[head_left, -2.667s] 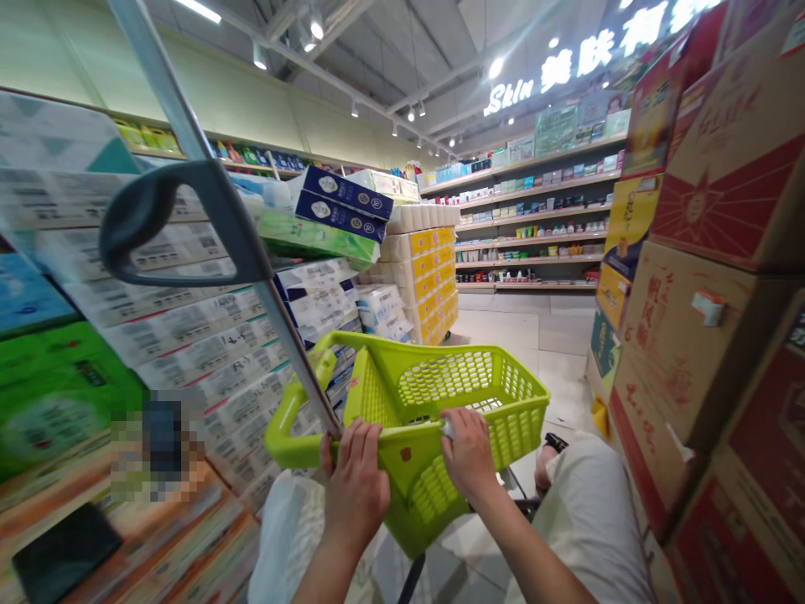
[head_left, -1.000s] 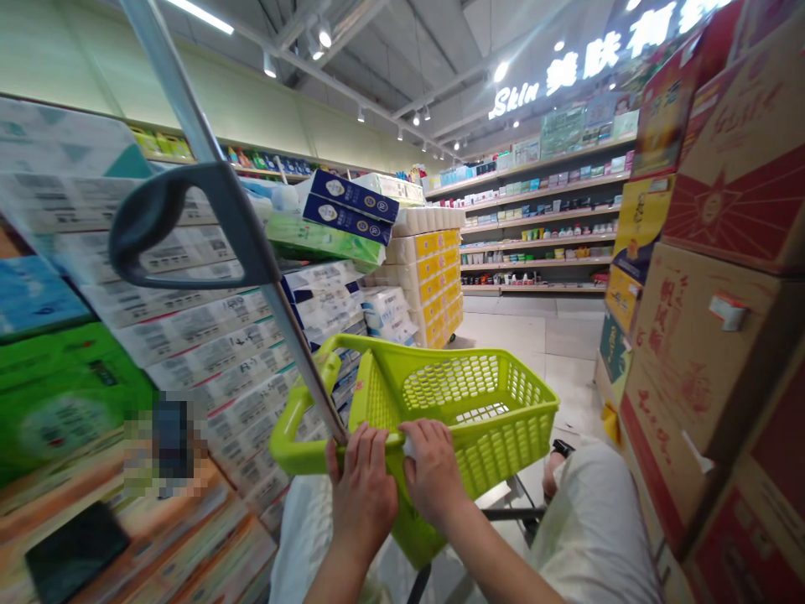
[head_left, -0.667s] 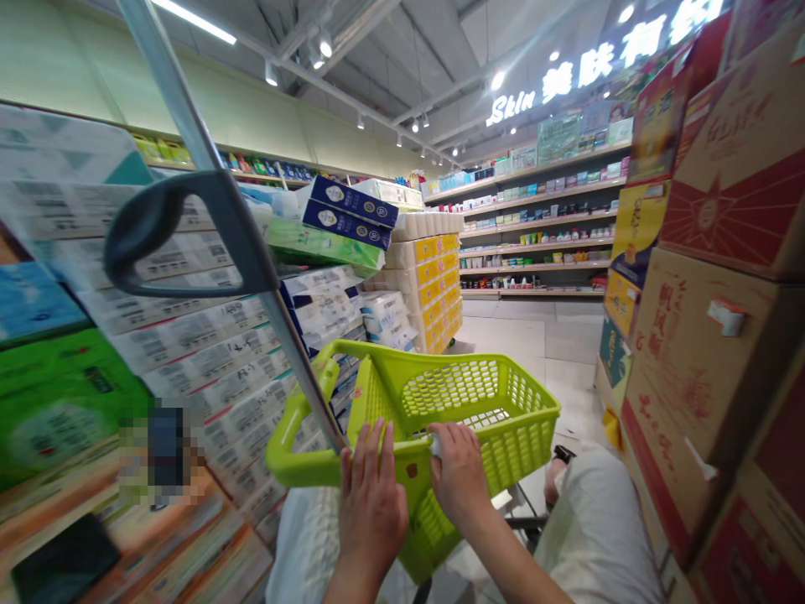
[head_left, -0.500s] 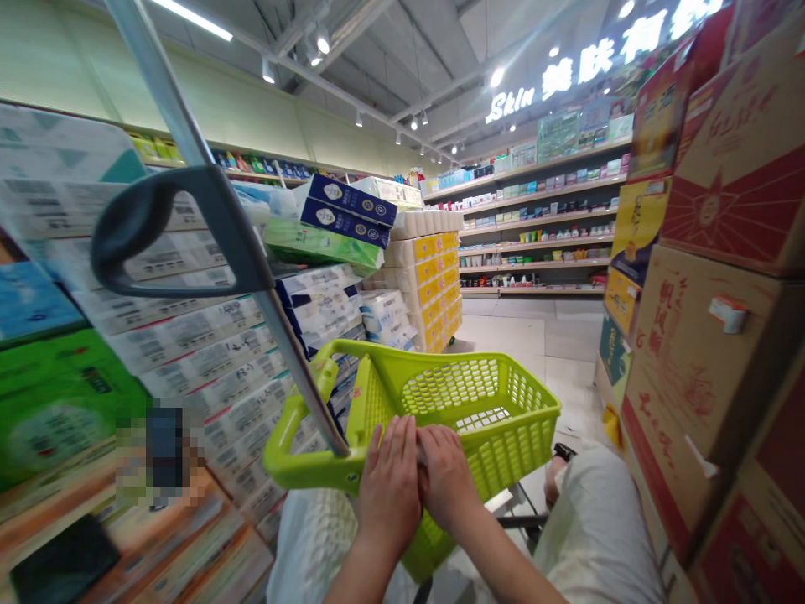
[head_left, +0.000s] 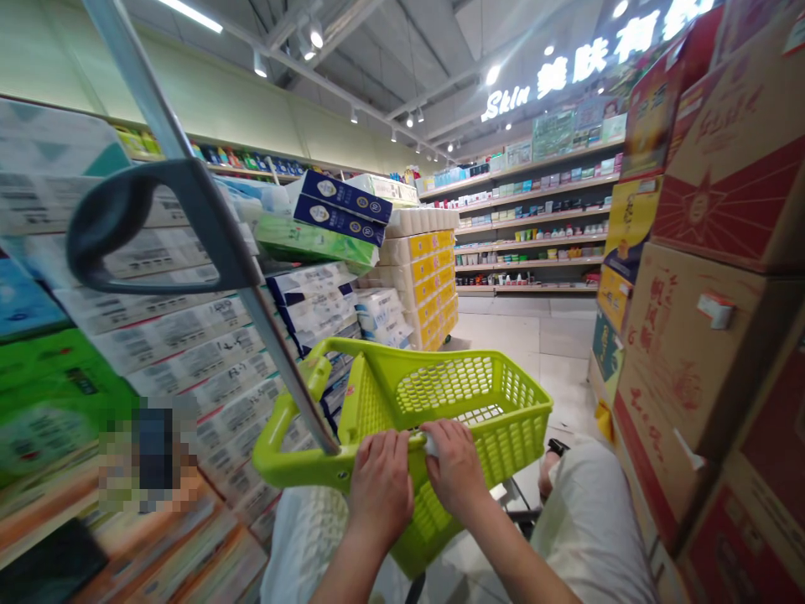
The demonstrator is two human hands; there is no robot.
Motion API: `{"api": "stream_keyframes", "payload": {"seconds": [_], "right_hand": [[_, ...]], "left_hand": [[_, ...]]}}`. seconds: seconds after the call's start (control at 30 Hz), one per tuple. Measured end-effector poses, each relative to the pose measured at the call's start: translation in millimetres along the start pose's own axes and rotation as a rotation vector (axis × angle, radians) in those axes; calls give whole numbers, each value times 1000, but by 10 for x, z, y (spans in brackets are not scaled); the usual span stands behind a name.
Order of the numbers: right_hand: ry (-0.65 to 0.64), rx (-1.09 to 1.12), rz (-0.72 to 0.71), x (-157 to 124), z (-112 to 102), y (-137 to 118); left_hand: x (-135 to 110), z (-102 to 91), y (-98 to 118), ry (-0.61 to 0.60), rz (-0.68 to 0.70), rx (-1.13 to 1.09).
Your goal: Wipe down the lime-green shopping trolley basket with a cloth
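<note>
A lime-green shopping cart with perforated sides stands before me, its basket tilted in view. My left hand is closed over the near rim, fingers curled onto the top edge. Just to its right, my right hand is closed by the same rim. A small crumpled white piece, perhaps tissue, shows under its thumb and fingers; its kind is unclear. A metal pole with a dark grey loop handle rises at the cart's left.
Stacked paper packs line the left side, with blue tissue boxes on top. Cardboard cartons rise close on the right. Pale floor runs between them toward stocked shelves. My pale trouser leg is beside the cart.
My hands, side by side and touching before, have moved apart along the rim. The white piece in my right hand shows more now. The view has shifted slightly.
</note>
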State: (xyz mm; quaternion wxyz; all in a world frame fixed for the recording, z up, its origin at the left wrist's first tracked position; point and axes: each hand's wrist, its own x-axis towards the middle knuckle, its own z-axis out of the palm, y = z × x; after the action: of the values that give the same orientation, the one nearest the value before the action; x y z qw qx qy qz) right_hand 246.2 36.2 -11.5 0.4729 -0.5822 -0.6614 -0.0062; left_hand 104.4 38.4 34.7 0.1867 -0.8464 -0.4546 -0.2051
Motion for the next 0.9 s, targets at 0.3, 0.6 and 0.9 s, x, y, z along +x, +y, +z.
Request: {"api": "stream_keyframes", "payload": {"seconds": [0.3,0.6,0.9], "right_hand": [[40,-56,119,11,-16,-17],[19,-76,100,-6,-112,179],[-8,-10,-3,-18,89,-153]], "left_hand": [[4,-16,2,-38,-31,13],[-13,-7,-64,-1,-7,24],[-11,23,-90,12,-14,34]]}}
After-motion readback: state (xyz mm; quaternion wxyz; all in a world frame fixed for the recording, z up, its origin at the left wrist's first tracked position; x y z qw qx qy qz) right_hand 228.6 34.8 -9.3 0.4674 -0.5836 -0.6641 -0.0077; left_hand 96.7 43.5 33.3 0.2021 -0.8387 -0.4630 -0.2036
